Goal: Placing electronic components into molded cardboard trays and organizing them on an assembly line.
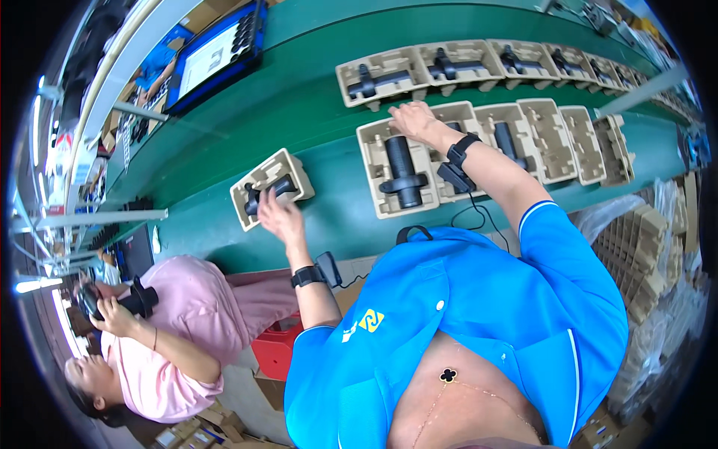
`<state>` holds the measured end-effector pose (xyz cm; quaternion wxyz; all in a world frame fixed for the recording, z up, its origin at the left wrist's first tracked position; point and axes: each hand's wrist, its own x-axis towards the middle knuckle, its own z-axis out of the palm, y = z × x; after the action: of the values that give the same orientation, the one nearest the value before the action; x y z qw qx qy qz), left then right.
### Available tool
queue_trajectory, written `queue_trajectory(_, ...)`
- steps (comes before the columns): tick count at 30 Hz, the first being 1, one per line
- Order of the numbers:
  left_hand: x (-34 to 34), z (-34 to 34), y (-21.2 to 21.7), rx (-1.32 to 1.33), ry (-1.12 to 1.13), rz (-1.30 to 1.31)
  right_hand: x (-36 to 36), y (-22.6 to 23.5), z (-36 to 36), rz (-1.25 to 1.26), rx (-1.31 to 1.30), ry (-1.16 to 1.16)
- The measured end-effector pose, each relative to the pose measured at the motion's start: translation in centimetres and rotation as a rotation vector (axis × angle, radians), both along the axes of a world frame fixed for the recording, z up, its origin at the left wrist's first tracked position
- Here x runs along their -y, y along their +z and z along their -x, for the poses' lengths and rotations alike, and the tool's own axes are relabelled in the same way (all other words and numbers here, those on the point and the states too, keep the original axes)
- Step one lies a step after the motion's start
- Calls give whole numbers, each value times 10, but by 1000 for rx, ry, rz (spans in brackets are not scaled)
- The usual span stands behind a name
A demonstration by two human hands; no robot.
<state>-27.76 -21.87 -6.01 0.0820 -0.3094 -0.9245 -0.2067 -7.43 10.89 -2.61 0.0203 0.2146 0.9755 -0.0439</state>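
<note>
The left hand [275, 215] is laid, fingers spread, on the black tool [268, 193] in the small pulp tray [293, 166] on the green desk [314, 112] — tool axis running left-right; the right hand [413, 120], spread, rests on a far tray [370, 142] rim — nothing pinched

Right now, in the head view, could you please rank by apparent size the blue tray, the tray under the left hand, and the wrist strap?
1. blue tray
2. tray under the left hand, nearer the camera, so unsure
3. wrist strap

A blue tray [217, 56] lies beyond the green conveyor belt [299, 112].
</note>
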Motion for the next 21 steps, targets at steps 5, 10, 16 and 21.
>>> queue_trajectory(5,-8,-20,-12,169,51,-61,8,-20,13,-60,-24,141)
queue_trajectory(10,4,5,-28,97,-43,149,38,-26,14,-34,-102,-71)
queue_trajectory(16,1,26,-33,129,-59,-17,77,-17,47,248,6,-381)
queue_trajectory(21,-15,13,18,159,132,-21,97,-16,77,439,24,-393)
